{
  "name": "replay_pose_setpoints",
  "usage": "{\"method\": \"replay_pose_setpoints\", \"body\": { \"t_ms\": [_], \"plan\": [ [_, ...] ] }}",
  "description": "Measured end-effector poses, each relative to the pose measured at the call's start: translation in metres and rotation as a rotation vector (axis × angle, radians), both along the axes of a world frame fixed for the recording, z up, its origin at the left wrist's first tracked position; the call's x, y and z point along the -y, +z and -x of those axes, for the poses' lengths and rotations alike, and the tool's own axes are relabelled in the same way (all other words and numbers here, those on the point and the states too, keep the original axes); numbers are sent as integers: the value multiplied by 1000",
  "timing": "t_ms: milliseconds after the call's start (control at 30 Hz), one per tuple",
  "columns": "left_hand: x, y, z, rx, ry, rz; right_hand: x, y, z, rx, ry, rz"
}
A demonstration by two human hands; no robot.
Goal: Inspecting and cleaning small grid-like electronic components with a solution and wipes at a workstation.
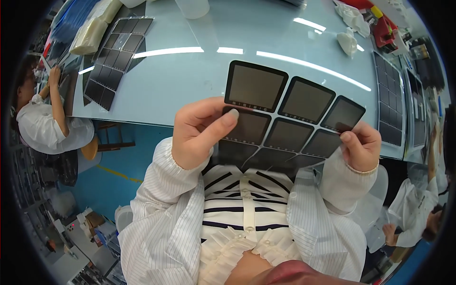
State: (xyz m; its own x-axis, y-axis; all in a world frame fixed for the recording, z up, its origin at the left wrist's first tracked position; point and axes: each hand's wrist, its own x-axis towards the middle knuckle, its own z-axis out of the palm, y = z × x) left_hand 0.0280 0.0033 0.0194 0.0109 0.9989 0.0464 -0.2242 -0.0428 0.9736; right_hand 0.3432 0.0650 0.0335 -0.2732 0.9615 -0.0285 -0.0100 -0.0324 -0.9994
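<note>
I hold up a thin sheet of dark, round-cornered rectangular panels (289, 135) set in rows, with pale gaps between them. Small marks run along the lower edge of each panel. My left hand (199, 135) grips the sheet's left edge, the thumb lying over the front face. At the right edge, my right hand (362, 148) pinches the sheet between thumb and fingers. The sheet is tilted in front of my chest, just off the near edge of the table. Its lowest row is dim and partly lost against my clothing.
Similar dark panel sheets (113, 59) lie at the table's left, and another (389, 97) at its right. The glossy table (190, 76) reflects ceiling lights. A red bin (384, 33) and crumpled white wrap (349, 42) are far right. One person (54, 118) works at left, another (413, 209) at right.
</note>
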Motion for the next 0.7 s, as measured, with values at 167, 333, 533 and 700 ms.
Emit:
{"method": "replay_pose_setpoints", "body": {
  "t_ms": [167,333,533,700],
  "plan": [
    [-6,0,1,-57,-57,-134,-8,-3,-10,-6,27,-52],
    [-9,-2,0,-139,-8,-239,-10,-7,-18,-6,27,-58],
    [-10,7,-1,-164,40,-207,-13,-5,-18,4,-17,-53],
    [-12,11,-1,-189,55,-244,-13,-3,-17,26,-28,-87]
  ]
}}
